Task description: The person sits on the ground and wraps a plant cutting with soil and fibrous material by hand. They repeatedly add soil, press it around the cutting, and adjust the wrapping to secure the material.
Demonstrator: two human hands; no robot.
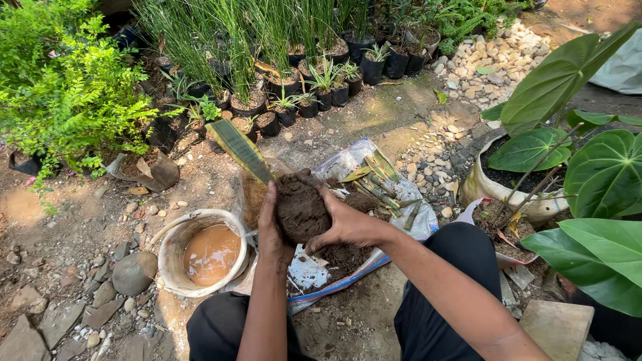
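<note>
Both my hands cup a dark brown clump of soil (301, 207) around the base of a long striped green-and-yellow leaf (242, 151) that sticks up to the left. My left hand (271, 230) presses the clump's left side, and my right hand (344, 224) wraps its right side. Beneath them lies a clear plastic sack (338, 167) spread on the ground, with loose soil (341, 257) and several cut striped leaves (381, 187) on it.
A white bucket (172, 257) of muddy water stands at my left knee, beside a round grey stone (134, 273). Rows of small black pots (321, 93) with plants line the back. A big-leaved plant in a white pot (478, 187) stands at the right.
</note>
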